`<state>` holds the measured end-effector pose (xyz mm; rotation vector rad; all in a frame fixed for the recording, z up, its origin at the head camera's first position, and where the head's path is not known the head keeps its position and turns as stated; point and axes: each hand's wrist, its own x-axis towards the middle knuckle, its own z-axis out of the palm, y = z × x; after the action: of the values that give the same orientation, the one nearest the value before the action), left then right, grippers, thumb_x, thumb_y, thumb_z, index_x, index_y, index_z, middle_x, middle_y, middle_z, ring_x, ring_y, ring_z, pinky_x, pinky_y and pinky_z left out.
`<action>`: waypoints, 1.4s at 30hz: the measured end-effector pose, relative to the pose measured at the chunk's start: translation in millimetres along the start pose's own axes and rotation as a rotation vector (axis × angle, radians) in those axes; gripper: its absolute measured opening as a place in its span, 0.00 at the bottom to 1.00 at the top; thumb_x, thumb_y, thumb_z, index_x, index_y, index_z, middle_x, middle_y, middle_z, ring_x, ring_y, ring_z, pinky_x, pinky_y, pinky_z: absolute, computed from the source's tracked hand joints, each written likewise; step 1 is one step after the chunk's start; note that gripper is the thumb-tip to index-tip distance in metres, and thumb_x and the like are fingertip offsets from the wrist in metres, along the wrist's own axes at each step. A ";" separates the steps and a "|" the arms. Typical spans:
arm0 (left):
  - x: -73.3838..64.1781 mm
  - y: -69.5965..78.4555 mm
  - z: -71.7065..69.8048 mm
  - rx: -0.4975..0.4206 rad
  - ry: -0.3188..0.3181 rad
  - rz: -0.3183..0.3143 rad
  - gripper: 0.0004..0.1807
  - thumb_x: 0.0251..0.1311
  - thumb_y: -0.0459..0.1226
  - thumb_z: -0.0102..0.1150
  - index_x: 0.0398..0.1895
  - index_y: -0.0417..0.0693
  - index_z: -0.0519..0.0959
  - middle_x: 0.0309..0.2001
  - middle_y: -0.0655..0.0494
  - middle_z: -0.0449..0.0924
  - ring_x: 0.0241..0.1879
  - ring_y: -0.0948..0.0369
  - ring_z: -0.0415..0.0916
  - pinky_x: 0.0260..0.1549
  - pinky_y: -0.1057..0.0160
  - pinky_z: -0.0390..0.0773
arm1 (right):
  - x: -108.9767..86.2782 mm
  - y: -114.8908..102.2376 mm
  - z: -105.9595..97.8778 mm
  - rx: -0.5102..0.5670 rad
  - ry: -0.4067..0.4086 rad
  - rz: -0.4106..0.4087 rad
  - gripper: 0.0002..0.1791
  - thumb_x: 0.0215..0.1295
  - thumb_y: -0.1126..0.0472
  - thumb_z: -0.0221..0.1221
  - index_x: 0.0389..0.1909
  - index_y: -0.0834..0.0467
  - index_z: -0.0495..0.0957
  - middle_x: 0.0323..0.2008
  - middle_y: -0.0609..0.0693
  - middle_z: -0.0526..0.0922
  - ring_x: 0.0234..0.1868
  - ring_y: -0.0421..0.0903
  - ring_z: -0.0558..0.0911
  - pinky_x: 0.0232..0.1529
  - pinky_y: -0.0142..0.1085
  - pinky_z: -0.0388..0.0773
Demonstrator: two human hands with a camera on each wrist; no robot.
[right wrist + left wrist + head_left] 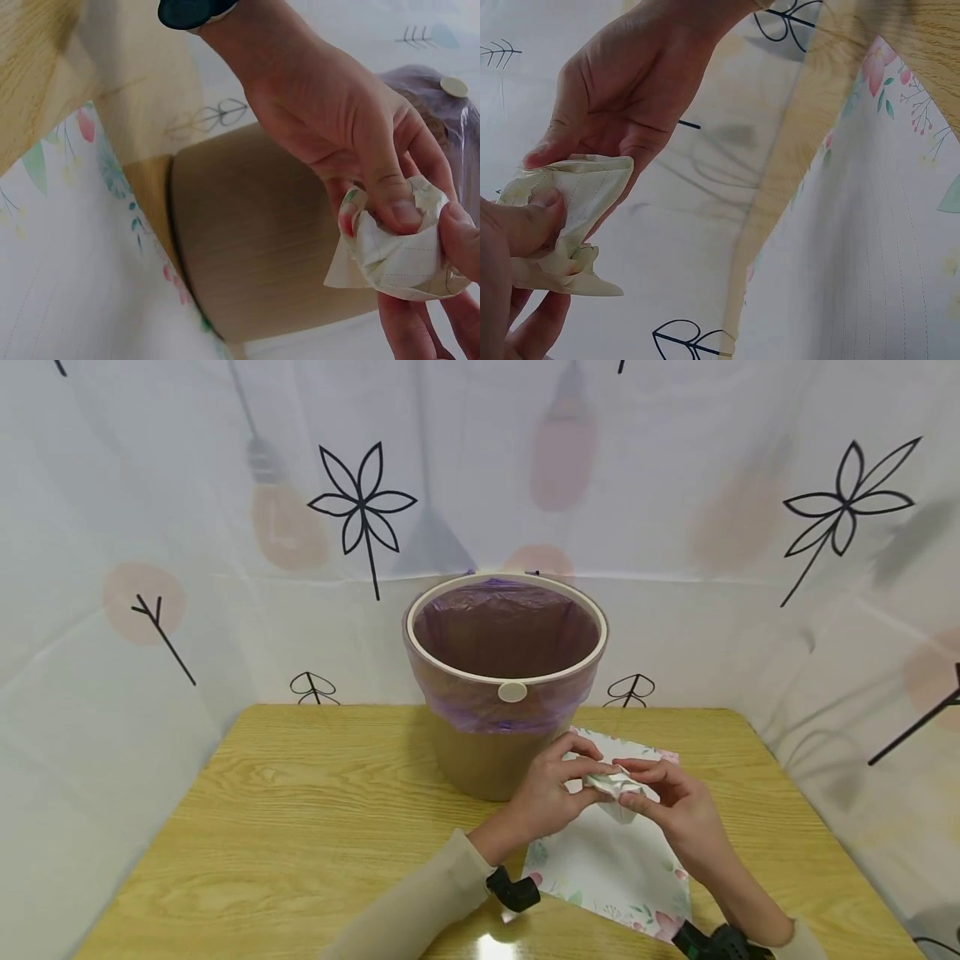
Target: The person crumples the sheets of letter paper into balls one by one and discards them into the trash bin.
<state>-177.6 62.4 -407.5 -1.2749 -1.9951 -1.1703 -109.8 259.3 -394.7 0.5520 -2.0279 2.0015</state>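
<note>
A crumpled sheet of floral letter paper [617, 783] is squeezed between both hands above the table. My left hand [555, 787] grips its left side, thumb pressed into the folds. On the other side my right hand [678, 814] pinches it between thumb and fingers. Dashed lines and a bit of red print show on the crumpled paper [401, 259] in the right wrist view. Beneath the hands lies a flat sheet of floral letter paper [600, 868] with flowers along its borders. Just behind and left of the hands stands a brown trash can [480, 764].
A purple plastic bag [450, 702] lines the trash can and folds over its outside, under a cream rim ring [408, 631]. The wooden table [300, 810] reaches back to a white patterned curtain [225, 527]. Black cameras are strapped on both wrists.
</note>
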 end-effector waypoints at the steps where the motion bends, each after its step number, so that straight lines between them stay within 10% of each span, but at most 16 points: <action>1: -0.1 0.0 -0.6 0.006 -0.004 0.003 0.16 0.50 0.35 0.77 0.45 0.49 0.88 0.46 0.58 0.76 0.47 0.67 0.73 0.47 0.78 0.71 | -0.1 0.3 0.1 -0.002 0.004 -0.006 0.12 0.58 0.84 0.60 0.42 0.73 0.78 0.52 0.48 0.84 0.53 0.42 0.81 0.44 0.30 0.80; 11: -4.2 -0.7 -10.9 -0.188 -0.083 -0.135 0.24 0.55 0.35 0.74 0.57 0.48 0.82 0.55 0.58 0.79 0.54 0.69 0.73 0.44 0.72 0.77 | -2.1 1.8 -2.1 -0.057 0.055 0.004 0.11 0.57 0.83 0.62 0.40 0.72 0.77 0.50 0.45 0.84 0.52 0.40 0.81 0.41 0.28 0.80; 21: -12.4 -3.2 -30.3 -0.190 -0.094 -0.187 0.22 0.60 0.34 0.70 0.59 0.48 0.80 0.59 0.58 0.80 0.58 0.68 0.73 0.44 0.71 0.79 | -1.5 4.7 -5.5 0.013 0.063 0.008 0.14 0.56 0.84 0.61 0.41 0.68 0.79 0.51 0.47 0.84 0.51 0.41 0.81 0.41 0.29 0.81; 42: -49.0 -16.6 -104.3 -0.071 0.021 -0.069 0.08 0.61 0.29 0.66 0.43 0.41 0.84 0.39 0.53 0.85 0.36 0.65 0.81 0.32 0.72 0.80 | 1.7 7.4 -18.7 0.034 0.101 0.034 0.14 0.56 0.84 0.61 0.43 0.73 0.77 0.50 0.46 0.84 0.52 0.40 0.80 0.40 0.27 0.81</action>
<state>-175.0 -53.7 -398.5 -1.2323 -2.0129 -1.2924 -116.2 277.6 -400.0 0.4165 -1.9603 2.0429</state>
